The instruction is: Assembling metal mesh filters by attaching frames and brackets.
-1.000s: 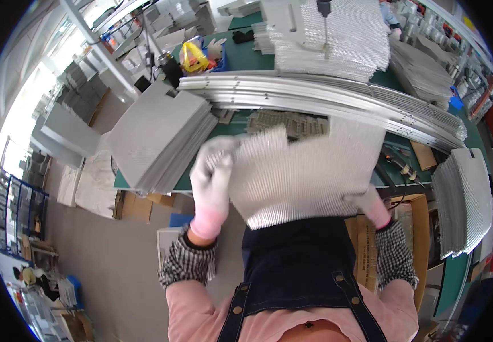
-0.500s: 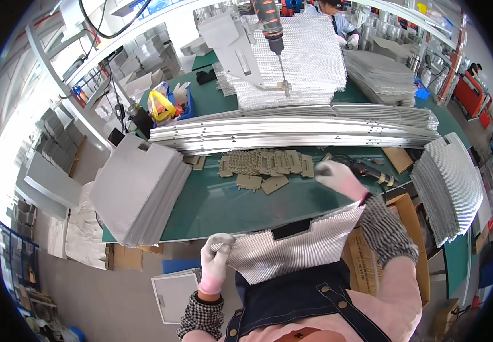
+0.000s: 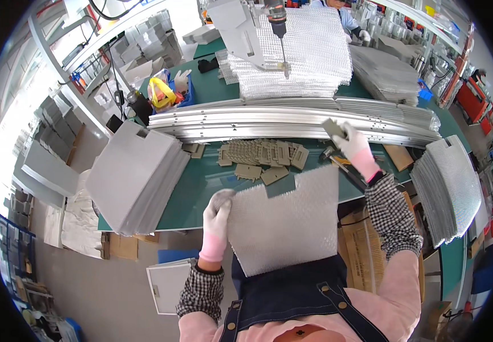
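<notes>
My left hand [image 3: 218, 222], in a white and pink glove, grips the left edge of a grey metal mesh panel [image 3: 286, 228]. The panel stands tilted up against my apron, a rectangular notch in its top edge. Above its right corner, my right hand [image 3: 357, 149] pinches a small beige plastic plate [image 3: 332, 128] between thumb and fingers. Similar beige plates [image 3: 260, 154] lie overlapped in a row on the green table, with a couple of loose ones [image 3: 275, 175] in front.
Stacks of mesh panels stand at left [image 3: 135, 182] and right [image 3: 448, 188]. Long metal strips [image 3: 292, 122] cross the table. An electric screwdriver [image 3: 277, 25] hangs over a mesh pile [image 3: 314, 51]. A cardboard box [image 3: 366, 251] sits by my right arm. A co-worker [image 3: 352, 25] is beyond.
My right hand has risen from the table with a beige plate in it. The mesh panel has tipped up, showing more of its face, and my left hand has moved slightly up.
</notes>
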